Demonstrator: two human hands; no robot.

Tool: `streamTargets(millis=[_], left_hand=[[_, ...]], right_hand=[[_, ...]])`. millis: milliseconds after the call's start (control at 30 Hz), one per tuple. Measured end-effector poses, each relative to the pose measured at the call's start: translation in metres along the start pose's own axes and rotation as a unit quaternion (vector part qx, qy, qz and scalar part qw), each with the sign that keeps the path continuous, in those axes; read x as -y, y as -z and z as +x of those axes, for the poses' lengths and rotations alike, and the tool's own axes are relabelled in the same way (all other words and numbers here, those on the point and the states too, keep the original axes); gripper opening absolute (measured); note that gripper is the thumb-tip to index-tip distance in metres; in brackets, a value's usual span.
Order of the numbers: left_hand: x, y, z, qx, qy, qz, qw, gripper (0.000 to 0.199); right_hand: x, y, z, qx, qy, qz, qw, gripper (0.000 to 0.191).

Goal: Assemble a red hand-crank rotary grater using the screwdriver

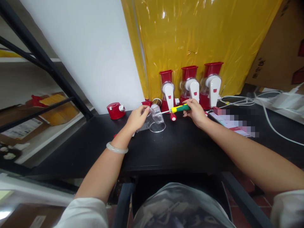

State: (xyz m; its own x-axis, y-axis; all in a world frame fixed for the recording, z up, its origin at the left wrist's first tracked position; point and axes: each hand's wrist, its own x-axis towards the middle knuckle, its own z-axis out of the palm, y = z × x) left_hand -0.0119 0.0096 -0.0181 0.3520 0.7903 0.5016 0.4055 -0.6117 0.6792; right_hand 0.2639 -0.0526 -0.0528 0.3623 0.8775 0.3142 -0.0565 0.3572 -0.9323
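A clear plastic housing point(157, 118) with a round rim is held above the black table by my left hand point(140, 117), whose fingers are closed on its left side. My right hand point(195, 113) grips the green end of a green and yellow screwdriver point(181, 108). The metal shaft points left, and its tip is at the clear housing; whether it touches a screw is too small to tell. Behind the housing lies a metal grater drum point(156, 102). A red crank knob point(173, 117) shows just below the screwdriver.
Three red and white rotary graters point(168, 91) stand along the table's back edge. A red base point(115, 110) sits at the left back. On the right are a printed sheet point(231, 124) and white cables point(266, 110). The black table point(166, 153) spans the front.
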Motion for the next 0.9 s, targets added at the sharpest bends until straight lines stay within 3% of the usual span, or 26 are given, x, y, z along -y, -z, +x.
streamTargets(millis=[167, 367, 600, 733, 900], left_hand=[[0.000, 0.001, 0.000, -0.002, -0.003, 0.016, 1.000, 0.028], [-0.002, 0.001, -0.001, -0.006, 0.007, 0.026, 1.000, 0.035], [0.003, 0.000, 0.006, -0.030, -0.017, -0.118, 0.992, 0.031], [0.000, 0.001, 0.011, -0.052, 0.037, -0.224, 0.972, 0.032], [-0.008, 0.005, 0.010, -0.071, 0.105, -0.279, 0.952, 0.033]], right_hand=[[0.001, -0.001, -0.003, -0.003, 0.027, -0.035, 0.999, 0.044], [0.006, -0.001, -0.002, 0.001, -0.024, 0.014, 1.000, 0.025], [0.003, 0.001, -0.001, 0.012, -0.004, 0.021, 1.000, 0.024], [0.004, -0.002, -0.003, -0.012, 0.007, 0.010, 1.000, 0.034], [0.006, -0.003, -0.004, -0.044, 0.014, -0.015, 0.999, 0.042]])
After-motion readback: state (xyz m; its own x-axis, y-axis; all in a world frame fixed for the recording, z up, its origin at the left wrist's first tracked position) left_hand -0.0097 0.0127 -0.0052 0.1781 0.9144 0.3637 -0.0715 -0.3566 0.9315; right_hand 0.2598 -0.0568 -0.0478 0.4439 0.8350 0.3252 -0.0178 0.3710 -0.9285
